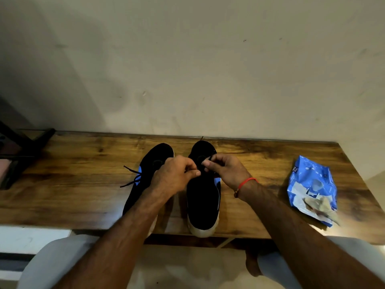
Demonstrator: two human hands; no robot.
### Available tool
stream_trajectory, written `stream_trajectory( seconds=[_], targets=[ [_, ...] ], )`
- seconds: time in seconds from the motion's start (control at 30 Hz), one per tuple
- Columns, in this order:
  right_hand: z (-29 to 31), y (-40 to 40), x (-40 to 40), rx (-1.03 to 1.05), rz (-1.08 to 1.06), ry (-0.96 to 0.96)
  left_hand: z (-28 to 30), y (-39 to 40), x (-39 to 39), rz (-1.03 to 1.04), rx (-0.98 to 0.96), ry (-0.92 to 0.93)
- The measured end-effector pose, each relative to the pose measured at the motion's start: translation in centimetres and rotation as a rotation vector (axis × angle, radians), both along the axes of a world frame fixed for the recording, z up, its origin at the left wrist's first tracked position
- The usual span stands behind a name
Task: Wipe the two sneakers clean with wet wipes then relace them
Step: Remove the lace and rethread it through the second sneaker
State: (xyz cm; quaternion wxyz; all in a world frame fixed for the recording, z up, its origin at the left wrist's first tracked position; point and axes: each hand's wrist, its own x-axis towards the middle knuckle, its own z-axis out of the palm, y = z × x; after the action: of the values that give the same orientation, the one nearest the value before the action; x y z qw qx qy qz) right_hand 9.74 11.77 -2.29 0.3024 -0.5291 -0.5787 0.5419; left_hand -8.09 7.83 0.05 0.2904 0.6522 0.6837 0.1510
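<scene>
Surroundings: wooden table [260, 159] set against a pale wall [187, 59]; a dark stand [23, 151] sits at its 9 o'clock end.
Wipes pack: blue wet-wipes pack [311, 185] lies flat at 3 o'clock on the table, well apart from the shoes, with a crumpled used wipe [319, 206] resting on its near end.
Left sneaker: black left sneaker [151, 165] with a blue side patch, toe toward 12 o'clock; the left forearm crosses over its heel half and hides it.
Loose lace ends: two black lace ends [130, 178] stick out of the left sneaker toward 9 o'clock, lying on the wood.
Right sneaker: black right sneaker [203, 203] just beside the other, toe at 12 o'clock, pale sole at the heel overhanging the table's 6 o'clock edge.
Obstruction: both hands cover the right sneaker's eyelet area, so the lacing there cannot be seen.
Arm pose: both bare forearms rise from 6 o'clock and converge over the right sneaker; a red thread [246, 182] circles the right wrist.
Left hand: left hand [173, 174] has fingers curled, thumb and forefinger closed in a pinch at the sneaker's throat; the lace in that pinch is too small to make out.
Right hand: right hand [225, 168] pinches a black lace [209, 158] between thumb and fingertips, other fingers curled.
Below the table: pale-clad knees [52, 259] and a bare foot [253, 263].
</scene>
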Motion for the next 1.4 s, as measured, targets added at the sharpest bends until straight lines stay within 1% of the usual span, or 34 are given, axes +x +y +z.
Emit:
stream_trajectory(
  seconds=[0.1, 0.23, 0.4, 0.47, 0.53, 0.67, 0.73, 0.8, 0.83, 0.97, 1.03, 1.07, 1.1, 1.2, 1.23, 1.33, 1.4],
  targets=[
    [0.2, -0.1, 0.1, -0.016, 0.022, 0.078, -1.3, -0.2, 1.3, 0.059, 0.128, 0.015],
    [0.4, -0.3, 0.5, 0.012, 0.116, 0.122, -2.2, -0.7, 2.2, 0.004, 0.254, 0.078],
    [0.6, -0.5, 0.7, 0.021, 0.087, 0.144, -1.7, -0.6, 2.5, 0.037, 0.273, 0.226],
    [0.5, -0.4, 0.6, 0.014, 0.069, 0.144, -1.7, -0.7, 2.5, 0.058, 0.271, 0.257],
    [0.5, -0.4, 0.6, 0.011, 0.068, 0.129, -1.9, -0.8, 2.4, 0.092, 0.236, 0.201],
    [0.5, -0.5, 0.6, -0.017, 0.033, 0.119, -1.6, -0.1, 1.7, 0.163, 0.074, -0.085],
    [0.4, -0.5, 0.6, -0.013, 0.018, 0.104, -1.1, 0.3, 1.1, 0.173, -0.004, -0.149],
    [0.5, -0.7, 0.7, -0.034, 0.000, 0.091, -0.3, 0.4, 0.5, 0.187, -0.033, -0.184],
    [0.6, -0.7, 0.7, -0.051, -0.004, 0.093, 0.0, 0.4, 0.2, 0.183, -0.019, -0.172],
    [0.5, -0.7, 0.5, -0.056, 0.001, 0.065, 0.5, 0.2, -0.5, 0.107, 0.011, -0.009],
    [0.5, -0.7, 0.3, -0.051, 0.004, 0.073, 0.3, 0.0, -0.5, 0.142, 0.085, 0.076],
    [0.4, -0.7, 0.3, -0.052, 0.006, 0.087, 0.2, -0.2, -0.2, 0.180, 0.140, 0.078],
    [0.5, -0.6, 0.3, -0.055, 0.006, 0.109, 0.2, -0.3, 0.2, 0.227, 0.187, 0.019],
    [0.5, -0.3, 0.4, -0.051, 0.010, 0.155, 0.3, -0.3, 1.5, 0.391, 0.232, -0.383],
    [0.5, -0.3, 0.6, -0.046, 0.019, 0.157, 0.3, -0.4, 1.8, 0.418, 0.249, -0.448],
    [0.5, -0.1, 0.9, -0.026, 0.058, 0.158, 0.6, -0.4, 2.0, 0.420, 0.333, -0.433],
    [0.5, -0.1, 1.0, -0.022, 0.076, 0.149, 0.8, -0.2, 1.9, 0.453, 0.329, -0.550]
  ],
)
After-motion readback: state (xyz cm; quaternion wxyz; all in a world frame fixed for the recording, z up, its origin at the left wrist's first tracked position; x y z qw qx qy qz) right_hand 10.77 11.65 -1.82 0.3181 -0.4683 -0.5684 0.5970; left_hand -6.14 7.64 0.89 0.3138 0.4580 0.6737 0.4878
